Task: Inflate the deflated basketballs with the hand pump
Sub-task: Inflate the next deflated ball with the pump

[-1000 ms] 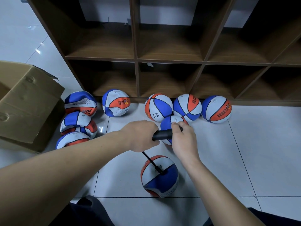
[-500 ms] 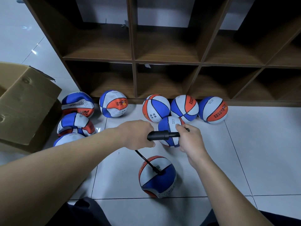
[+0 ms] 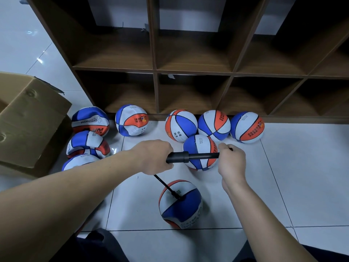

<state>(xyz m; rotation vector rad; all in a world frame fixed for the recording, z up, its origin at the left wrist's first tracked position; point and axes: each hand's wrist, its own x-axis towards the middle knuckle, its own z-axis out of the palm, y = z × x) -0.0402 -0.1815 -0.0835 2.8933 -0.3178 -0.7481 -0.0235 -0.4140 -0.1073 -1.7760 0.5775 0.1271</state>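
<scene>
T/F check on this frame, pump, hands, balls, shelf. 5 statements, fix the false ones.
1. The left hand grips the barrel of the hand pump. True.
2. The right hand rests flat on the floor. False: it grips the pump's handle end, with the rod drawn out of the barrel.
3. The pump's hose runs down into the nearest ball. True.
4. The shelf unit has basketballs stored in its compartments. False: the visible compartments hold no balls; the balls lie on the floor in front of it.
5. The cardboard box stands at the right of the view. False: it is at the left, beside the dented balls.
</scene>
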